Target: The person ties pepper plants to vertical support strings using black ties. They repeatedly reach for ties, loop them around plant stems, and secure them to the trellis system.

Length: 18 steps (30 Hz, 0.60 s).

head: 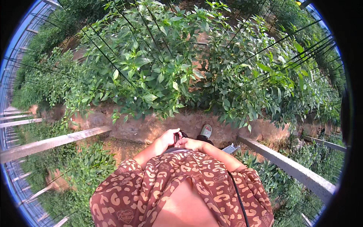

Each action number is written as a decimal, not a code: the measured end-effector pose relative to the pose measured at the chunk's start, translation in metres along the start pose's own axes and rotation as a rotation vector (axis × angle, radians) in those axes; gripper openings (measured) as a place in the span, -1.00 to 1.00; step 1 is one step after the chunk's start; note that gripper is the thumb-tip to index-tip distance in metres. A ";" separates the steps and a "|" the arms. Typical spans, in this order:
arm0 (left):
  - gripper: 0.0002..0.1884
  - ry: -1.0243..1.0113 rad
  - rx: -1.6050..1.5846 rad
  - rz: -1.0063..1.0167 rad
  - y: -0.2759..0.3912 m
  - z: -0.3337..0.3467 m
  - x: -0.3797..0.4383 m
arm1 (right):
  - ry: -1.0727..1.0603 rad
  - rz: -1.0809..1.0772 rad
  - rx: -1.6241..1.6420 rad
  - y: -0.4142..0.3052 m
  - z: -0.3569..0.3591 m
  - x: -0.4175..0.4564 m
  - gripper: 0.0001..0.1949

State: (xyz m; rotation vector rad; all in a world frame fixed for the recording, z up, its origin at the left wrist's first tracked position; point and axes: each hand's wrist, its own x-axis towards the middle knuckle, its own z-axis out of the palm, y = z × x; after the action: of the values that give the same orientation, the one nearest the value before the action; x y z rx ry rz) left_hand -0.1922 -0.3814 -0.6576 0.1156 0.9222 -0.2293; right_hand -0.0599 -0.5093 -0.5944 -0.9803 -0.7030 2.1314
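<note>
My left hand [171, 137] is held close to my waist, its fingers curled round part of a dark bundle of thin, cord-like material [181, 136]. Beside it my right hand [187, 143] pinches at the same bundle with thumb and forefinger. Both hands sit just beyond the hem of my brown patterned shirt [181, 167]. What exactly the dark bundle is cannot be told. Leafy green pepper-like plants [150, 73] with small white flowers stand beyond the hands, not touched by them.
Concrete posts rise at the left [56, 143] and right [289, 167]. Dark strings [110, 61] slant through the plants. A light sandal [206, 131] on a foot rests on the bare soil path [141, 124]. A pale metallic object [230, 148] lies right of my waist.
</note>
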 end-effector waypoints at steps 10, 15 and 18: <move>-0.79 0.648 -0.717 0.639 0.058 -0.255 -0.135 | 0.473 0.243 0.014 -0.030 -0.042 -0.026 -0.78; -0.64 0.707 -0.940 0.798 0.041 -0.273 -0.178 | 0.404 0.225 -0.147 -0.026 -0.050 -0.007 -0.75; -0.66 0.711 -0.954 0.904 0.040 -0.233 -0.185 | 0.405 0.251 -0.311 -0.033 -0.053 -0.001 -0.82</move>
State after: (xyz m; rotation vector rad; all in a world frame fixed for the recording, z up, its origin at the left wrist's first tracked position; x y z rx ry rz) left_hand -0.4707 -0.2692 -0.6497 -0.2951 1.4920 1.1570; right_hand -0.0055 -0.4800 -0.6013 -1.6871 -0.7472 1.9660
